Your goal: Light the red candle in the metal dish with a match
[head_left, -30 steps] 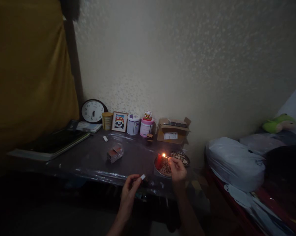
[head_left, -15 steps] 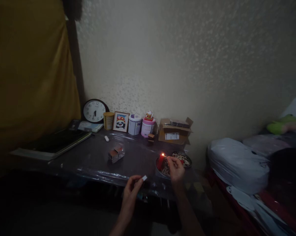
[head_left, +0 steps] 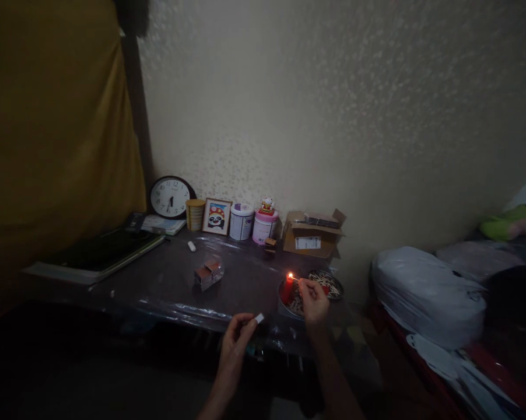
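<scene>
Between the thumb and fingers of my right hand [head_left: 314, 298] is a thin matchstick [head_left: 295, 278], its far end at a small bright flame on top of the red candle [head_left: 288, 289]. The candle stands upright in a round metal tin [head_left: 282, 304] holding small pieces I cannot make out. Behind my right hand lies a second round dish with many matchsticks [head_left: 319, 279]. Lower and to the left, my left hand [head_left: 237, 337] pinches a small matchbox [head_left: 259, 318]; only its pale end shows past the thumb.
A plastic-wrapped pack of matchboxes [head_left: 209, 274] lies mid-table, with a small white object [head_left: 192, 247] behind it. Along the wall stand a clock [head_left: 171, 197], a framed panda picture [head_left: 216, 217], tins [head_left: 241, 223] and an open cardboard box [head_left: 309, 238]. White bags [head_left: 424, 291] lie at right.
The view has shifted slightly, so everything sits a little further right. Both hands keep their grips, and the matchstick stays at the candle top with the flame burning.
</scene>
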A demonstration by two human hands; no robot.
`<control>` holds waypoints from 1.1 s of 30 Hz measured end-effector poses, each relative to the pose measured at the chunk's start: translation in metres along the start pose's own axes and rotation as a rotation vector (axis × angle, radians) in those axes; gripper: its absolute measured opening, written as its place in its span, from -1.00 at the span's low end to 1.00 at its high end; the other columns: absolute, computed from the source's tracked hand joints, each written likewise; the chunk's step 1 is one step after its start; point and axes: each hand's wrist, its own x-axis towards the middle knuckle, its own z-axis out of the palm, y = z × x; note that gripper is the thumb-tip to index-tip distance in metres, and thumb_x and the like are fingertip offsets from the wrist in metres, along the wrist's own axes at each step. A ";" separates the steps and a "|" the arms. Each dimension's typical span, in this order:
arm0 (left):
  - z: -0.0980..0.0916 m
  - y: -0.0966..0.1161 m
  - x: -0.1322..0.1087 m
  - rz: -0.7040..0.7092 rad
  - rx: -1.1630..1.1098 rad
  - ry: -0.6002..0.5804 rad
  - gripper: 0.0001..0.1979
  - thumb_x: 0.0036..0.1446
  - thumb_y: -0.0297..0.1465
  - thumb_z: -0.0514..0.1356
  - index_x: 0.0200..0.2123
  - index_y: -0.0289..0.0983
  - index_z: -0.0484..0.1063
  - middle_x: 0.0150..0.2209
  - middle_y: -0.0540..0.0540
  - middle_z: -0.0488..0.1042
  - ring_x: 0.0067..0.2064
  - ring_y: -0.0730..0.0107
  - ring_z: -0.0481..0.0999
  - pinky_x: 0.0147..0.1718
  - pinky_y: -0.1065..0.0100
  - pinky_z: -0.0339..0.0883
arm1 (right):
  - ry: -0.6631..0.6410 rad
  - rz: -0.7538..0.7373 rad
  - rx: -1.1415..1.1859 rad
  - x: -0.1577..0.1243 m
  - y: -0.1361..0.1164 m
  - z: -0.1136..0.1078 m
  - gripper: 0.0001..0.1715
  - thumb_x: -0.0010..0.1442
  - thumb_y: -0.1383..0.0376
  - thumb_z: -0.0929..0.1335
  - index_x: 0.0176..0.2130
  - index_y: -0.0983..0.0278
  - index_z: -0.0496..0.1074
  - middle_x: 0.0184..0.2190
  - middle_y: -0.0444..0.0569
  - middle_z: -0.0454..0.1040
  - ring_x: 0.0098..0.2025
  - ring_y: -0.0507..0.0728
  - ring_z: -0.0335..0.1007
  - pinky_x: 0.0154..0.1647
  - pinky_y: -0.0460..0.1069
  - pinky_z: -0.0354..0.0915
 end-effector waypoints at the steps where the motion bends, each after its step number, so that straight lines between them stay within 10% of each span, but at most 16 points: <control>1: 0.000 -0.001 0.000 -0.001 -0.002 -0.021 -0.70 -0.12 -0.15 0.27 -0.36 -0.23 0.44 -0.43 0.00 0.45 -0.36 0.36 0.42 -0.38 0.42 0.27 | 0.002 0.001 0.000 0.001 0.001 0.000 -0.68 -0.16 0.10 0.42 -0.48 0.32 0.47 -0.56 -0.06 0.52 -0.51 0.08 0.42 -0.44 -0.02 0.34; 33: 0.002 0.001 -0.001 -0.010 -0.006 -0.062 -0.66 -0.12 -0.10 0.25 -0.38 -0.25 0.45 -0.43 -0.04 0.51 -0.35 0.29 0.45 -0.37 0.40 0.26 | 0.017 0.024 0.027 -0.007 -0.017 -0.005 -0.79 -0.17 0.20 0.42 -0.47 0.27 0.43 -0.56 -0.11 0.49 -0.48 0.10 0.42 -0.42 -0.01 0.36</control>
